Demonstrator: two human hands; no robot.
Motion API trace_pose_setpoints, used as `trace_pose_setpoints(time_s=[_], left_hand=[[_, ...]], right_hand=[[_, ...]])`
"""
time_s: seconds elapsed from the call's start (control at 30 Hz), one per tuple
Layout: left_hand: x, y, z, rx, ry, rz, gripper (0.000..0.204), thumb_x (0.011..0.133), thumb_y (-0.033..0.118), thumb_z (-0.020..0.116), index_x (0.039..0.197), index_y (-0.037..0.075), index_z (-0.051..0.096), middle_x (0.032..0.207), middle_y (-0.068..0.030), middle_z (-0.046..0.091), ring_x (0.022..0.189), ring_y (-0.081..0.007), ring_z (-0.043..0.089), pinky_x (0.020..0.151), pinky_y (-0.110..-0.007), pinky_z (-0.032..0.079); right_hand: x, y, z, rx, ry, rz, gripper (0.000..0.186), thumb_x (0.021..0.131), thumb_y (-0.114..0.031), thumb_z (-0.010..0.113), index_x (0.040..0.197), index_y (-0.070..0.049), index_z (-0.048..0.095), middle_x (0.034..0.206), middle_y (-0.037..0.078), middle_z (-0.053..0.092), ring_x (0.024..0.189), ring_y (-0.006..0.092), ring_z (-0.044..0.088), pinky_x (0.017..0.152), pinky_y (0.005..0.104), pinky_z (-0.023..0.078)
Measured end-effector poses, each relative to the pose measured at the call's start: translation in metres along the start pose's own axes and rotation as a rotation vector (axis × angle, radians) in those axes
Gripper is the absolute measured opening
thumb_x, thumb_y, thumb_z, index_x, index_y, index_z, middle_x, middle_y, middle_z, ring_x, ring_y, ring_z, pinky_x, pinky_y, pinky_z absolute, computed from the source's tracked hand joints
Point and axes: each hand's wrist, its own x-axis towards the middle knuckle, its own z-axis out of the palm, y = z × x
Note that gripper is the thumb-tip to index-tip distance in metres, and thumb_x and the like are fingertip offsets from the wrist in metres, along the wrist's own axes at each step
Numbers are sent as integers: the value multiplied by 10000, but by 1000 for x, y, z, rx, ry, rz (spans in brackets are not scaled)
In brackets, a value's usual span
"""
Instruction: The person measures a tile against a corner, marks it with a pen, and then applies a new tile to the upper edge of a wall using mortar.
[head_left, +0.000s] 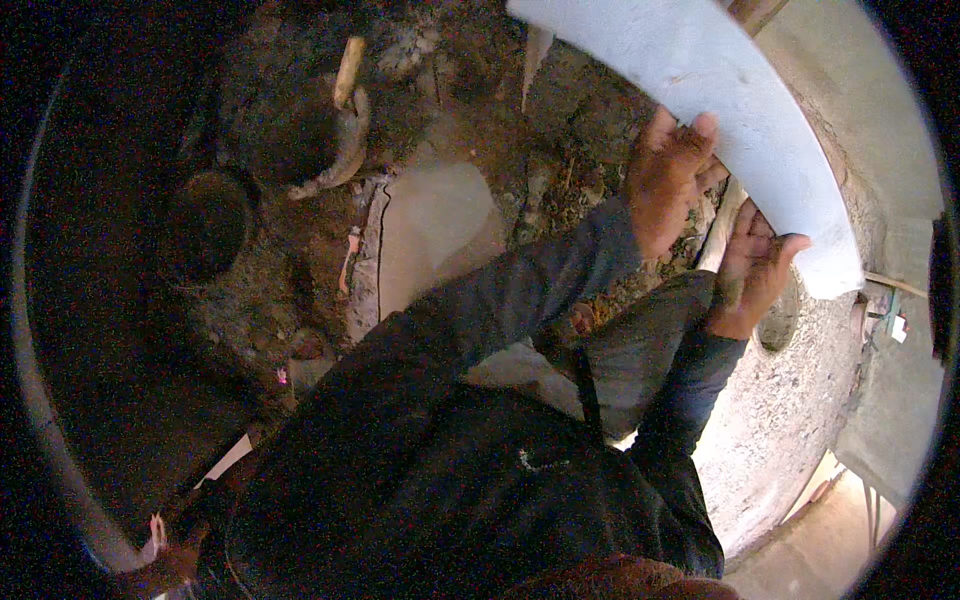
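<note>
Hands (668,180) (755,275) hold panel (755,125); pot (236,205) interior unclear.

Ok so the pale board (735,105) has both hands gripping its near edge: left hand (668,180), then right hand (755,268) closer to its lower end. Well left of the board, there's a wooden-handled hooked tool (351,125).

Count: two bare hands, one left hand (665,178) and one right hand (755,268), with two dark long sleeves, one left sleeve (540,272) and one right sleeve (692,385). One long, smooth, pale blue-white panel (745,115); one curved brown tool (352,145) with one yellowish cylindrical handle (349,68); one rough, speckled whitish wall (775,440).
</note>
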Motion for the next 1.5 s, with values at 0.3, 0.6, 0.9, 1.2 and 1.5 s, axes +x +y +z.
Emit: trace_pose_setpoints(time_s=[0.3,0.6,0.9,1.2,1.5], left_hand=[[20,-63,-225,1710,-777,-276,519,980,563,567,1132,77,664,1001,-122,704,860,-289,689,882,-454,559],[44,132,-227,2435,-582,-48,468,961,527,593,1079,85,692,984,-135,700,862,-295,680,839,-447,556],[102,171,-228,2511,-334,105,462,965,518,594,1116,92,690,1019,-145,703,903,-311,682,857,-456,554],[117,162,-228,2495,-280,125,458,969,509,595,1152,99,687,1055,-154,705,944,-326,684,874,-466,552],[130,161,-224,2467,-232,157,457,973,500,596,1189,106,685,1090,-164,708,986,-342,686,892,-475,549]], right_hand=[[83,13,16,-696,-331,-186,295,1048,-237,608,1182,20,552,1102,92,604,964,171,587,854,300,516],[81,63,81,-854,-778,-76,470,996,-270,658,1360,18,589,1294,120,668,1162,219,621,1009,389,483],[91,97,61,-855,-783,-119,590,952,-427,684,1315,33,615,1214,162,705,1142,258,643,985,409,486],[67,102,84,-832,-740,-51,424,993,-259,646,1303,30,620,1232,151,691,1150,246,632,988,393,487],[84,102,89,-637,-715,-130,487,992,-339,652,1302,34,617,1218,148,694,1146,243,634,993,400,479]])
